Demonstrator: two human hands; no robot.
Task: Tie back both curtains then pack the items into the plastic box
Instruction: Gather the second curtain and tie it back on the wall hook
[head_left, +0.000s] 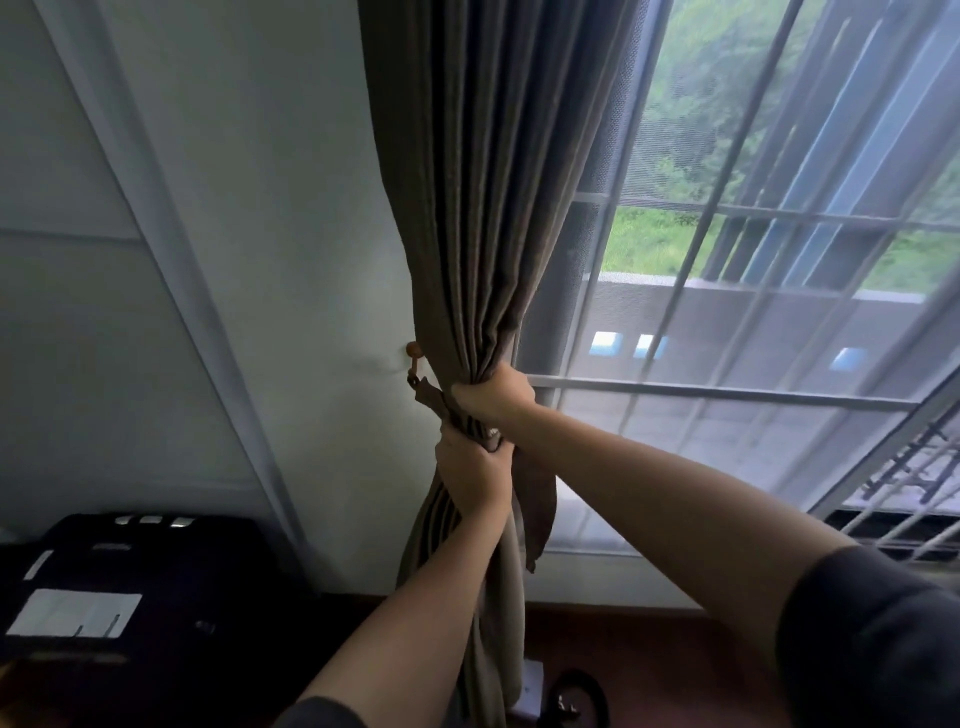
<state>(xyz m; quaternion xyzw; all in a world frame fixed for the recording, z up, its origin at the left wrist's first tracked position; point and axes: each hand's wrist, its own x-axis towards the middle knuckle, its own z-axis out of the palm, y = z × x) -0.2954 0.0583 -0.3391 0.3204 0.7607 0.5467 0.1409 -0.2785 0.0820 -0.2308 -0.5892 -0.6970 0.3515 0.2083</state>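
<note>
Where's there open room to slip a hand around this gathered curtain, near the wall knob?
Bare wall left of the curtain, above and below the wooden knob, looks open. To the right, there is a gap between curtain and window grille. It is crowded where the left hand, right hand and tieback strap bunch together.

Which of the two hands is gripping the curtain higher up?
The right hand, closed around the gathered curtain near the wall hook; the left hand grips just below it.
</note>
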